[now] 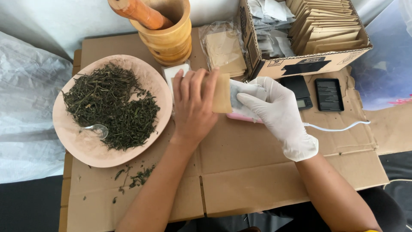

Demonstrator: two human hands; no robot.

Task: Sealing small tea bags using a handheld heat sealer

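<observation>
A flat tan paper pouch (222, 92) lies under the bare left hand (194, 104), fingers pressed flat on it. The white-gloved right hand (271, 107) pinches a thin white filter bag (240, 91) at the pouch's mouth, above creased cardboard (240, 167).

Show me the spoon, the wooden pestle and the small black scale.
spoon (98, 129), head view, on its metal bowl.
wooden pestle (141, 13), head view, on its shaft.
small black scale (299, 90), head view, on its top plate.

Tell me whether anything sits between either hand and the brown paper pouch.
Nothing visible does. The left hand lies flat on the brown paper pouch, and the gloved right hand grips the white sachet at the pouch's open end.
</observation>
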